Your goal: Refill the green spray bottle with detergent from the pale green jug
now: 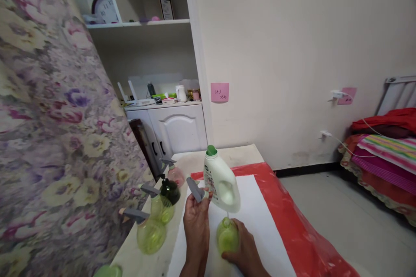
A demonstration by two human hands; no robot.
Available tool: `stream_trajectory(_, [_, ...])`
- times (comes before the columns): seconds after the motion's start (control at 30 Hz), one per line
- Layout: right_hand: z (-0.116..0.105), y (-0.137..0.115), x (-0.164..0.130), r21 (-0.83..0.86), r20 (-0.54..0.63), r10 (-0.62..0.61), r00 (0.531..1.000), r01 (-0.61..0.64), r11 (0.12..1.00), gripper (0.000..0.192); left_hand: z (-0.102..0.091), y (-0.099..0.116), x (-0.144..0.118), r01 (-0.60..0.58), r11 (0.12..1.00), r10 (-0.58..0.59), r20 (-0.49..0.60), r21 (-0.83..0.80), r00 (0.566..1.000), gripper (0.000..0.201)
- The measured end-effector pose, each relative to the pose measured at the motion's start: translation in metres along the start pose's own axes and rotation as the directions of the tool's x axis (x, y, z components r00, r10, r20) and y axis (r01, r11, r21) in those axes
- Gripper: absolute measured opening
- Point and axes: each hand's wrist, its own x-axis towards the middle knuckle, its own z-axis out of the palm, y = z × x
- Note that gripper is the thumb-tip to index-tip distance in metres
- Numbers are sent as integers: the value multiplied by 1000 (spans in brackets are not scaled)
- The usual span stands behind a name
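Head view: left grip [196,212] w/ sprayer head [196,190], right grip [242,242] on green bottle [226,236], white jug [221,181] just behind.

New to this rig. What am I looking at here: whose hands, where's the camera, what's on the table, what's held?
There is no machine: these are a person's two bare hands, filmed by one camera worn on the head, looking forward and down.

The left hand holds a grey spray trigger head, taken off its bottle. The right hand has its grip around a small light green bottle standing on the white sheet, which lies over a red plastic cover.

Just behind the hands stands a white detergent jug with a green cap. To the left, by the flowered curtain, stand four spray bottles with triggers on: two light green, one dark green, one pink.
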Motion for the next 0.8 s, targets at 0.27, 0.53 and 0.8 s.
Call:
stream_trajectory(0.27, [-3,-12,0,-51,31,28,999,-27,998,81,-21,-23,-7,61,968,-79,64,242,995,38])
stream_trajectory(0.53, [-1,-10,4,-107,69,23,997,-16,994,86,-54,-61,-19,55,853,-166,170,518,971,36])
stream_trajectory(0.8, [0,-7,7,-79,32,-13,999,15,997,73,-59,-73,-22,87,833,-217,179,546,960,34])
